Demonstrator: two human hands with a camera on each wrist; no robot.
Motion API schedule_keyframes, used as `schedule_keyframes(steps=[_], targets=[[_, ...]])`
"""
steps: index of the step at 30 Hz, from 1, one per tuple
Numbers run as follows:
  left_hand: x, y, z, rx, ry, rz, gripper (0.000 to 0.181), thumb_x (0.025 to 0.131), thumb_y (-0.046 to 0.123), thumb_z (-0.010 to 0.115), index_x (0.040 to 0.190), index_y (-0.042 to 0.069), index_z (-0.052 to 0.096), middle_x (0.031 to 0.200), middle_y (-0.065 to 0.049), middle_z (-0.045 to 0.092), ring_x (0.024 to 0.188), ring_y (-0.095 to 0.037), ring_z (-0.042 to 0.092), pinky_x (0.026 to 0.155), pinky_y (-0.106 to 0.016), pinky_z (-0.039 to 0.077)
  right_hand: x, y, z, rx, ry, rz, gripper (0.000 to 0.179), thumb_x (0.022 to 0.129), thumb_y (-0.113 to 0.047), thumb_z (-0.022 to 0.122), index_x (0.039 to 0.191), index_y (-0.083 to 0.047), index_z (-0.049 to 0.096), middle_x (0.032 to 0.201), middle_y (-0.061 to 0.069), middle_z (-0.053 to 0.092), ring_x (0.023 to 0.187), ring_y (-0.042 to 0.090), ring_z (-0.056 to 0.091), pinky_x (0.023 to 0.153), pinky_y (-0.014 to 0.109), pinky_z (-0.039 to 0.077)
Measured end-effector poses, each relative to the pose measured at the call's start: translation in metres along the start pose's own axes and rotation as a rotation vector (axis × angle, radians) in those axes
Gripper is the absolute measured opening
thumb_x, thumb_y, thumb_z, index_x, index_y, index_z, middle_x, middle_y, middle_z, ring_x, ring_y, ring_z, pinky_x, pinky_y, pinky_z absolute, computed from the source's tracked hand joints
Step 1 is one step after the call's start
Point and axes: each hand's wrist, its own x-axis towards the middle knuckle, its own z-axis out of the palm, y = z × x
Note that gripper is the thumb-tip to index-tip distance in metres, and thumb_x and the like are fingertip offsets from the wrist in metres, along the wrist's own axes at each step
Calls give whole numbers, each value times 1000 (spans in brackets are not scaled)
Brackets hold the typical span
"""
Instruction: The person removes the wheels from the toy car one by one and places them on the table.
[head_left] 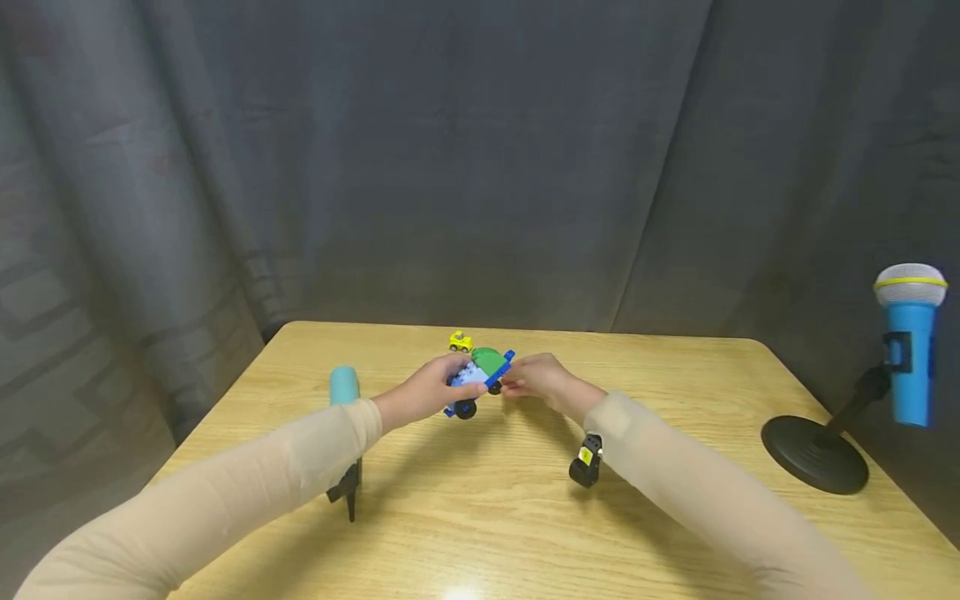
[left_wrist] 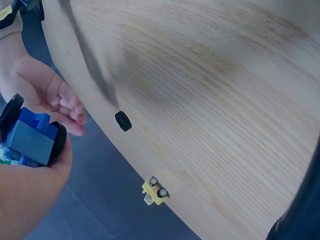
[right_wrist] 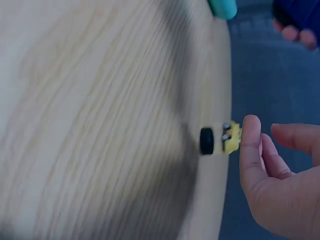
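My left hand (head_left: pixel 431 387) grips a toy vehicle (head_left: pixel 468 379) with a blue body, a green top piece and black wheels, raised above the table. Its blue underside shows in the left wrist view, with a black wheel on either side. Close to the vehicle's right end is my right hand (head_left: pixel 543 377). In the right wrist view its thumb and forefinger stand apart, with nothing between them. A loose black wheel (left_wrist: pixel 123 121) stands on the table near a small yellow toy car (head_left: pixel 461 342), which sits by the far edge.
A teal, round-topped cylinder (head_left: pixel 344 385) stands on the left, partly hidden by the left sleeve. At the right edge, a blue toy microphone (head_left: pixel 911 350) is mounted on a black round-based stand (head_left: pixel 813 454). Grey curtains (head_left: pixel 480 167) hang behind the wooden table (head_left: pixel 465 500).
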Motion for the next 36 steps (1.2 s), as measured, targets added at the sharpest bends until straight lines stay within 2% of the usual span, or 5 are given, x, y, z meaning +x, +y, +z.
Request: schedule_keyframes(steps=[6,14,21,29,36], targets=[[4,1,2,8,9,-30,51,97,32,58,135,-1,47,107,-11,58,88,-16,55,75,-28,48,-16,-7,3,-16,-84,-27,28,96,0,54,119,16,56,112,31,64,84,18,68,96,42,50],[6,1,3,18,9,-11,39,100,30,54,124,0,50,101,-11,58,86,-16,56,76,-29,48,-44,-9,4,-52,-251,-61,32,96,-5,55,120,17,55,95,13,69,78,11,67,83,30,56],[6,1,4,32,13,-2,39,101,31,52,124,0,49,98,-10,57,84,-16,55,74,-28,48,-60,-7,9,-35,-372,-104,31,96,-4,54,119,17,54,97,13,70,81,13,69,84,33,56],[3,2,5,17,-15,38,32,102,30,51,117,2,50,91,-8,54,77,-15,52,67,-26,46,-73,-8,17,-41,-431,-141,32,95,-6,58,118,15,53,100,16,70,82,14,69,83,33,56],[4,0,8,3,-25,101,26,102,25,51,112,1,52,89,-7,56,75,-13,51,67,-26,46,-73,-6,24,-72,-445,-190,26,95,-14,62,106,9,59,94,14,70,79,14,69,81,37,57]])
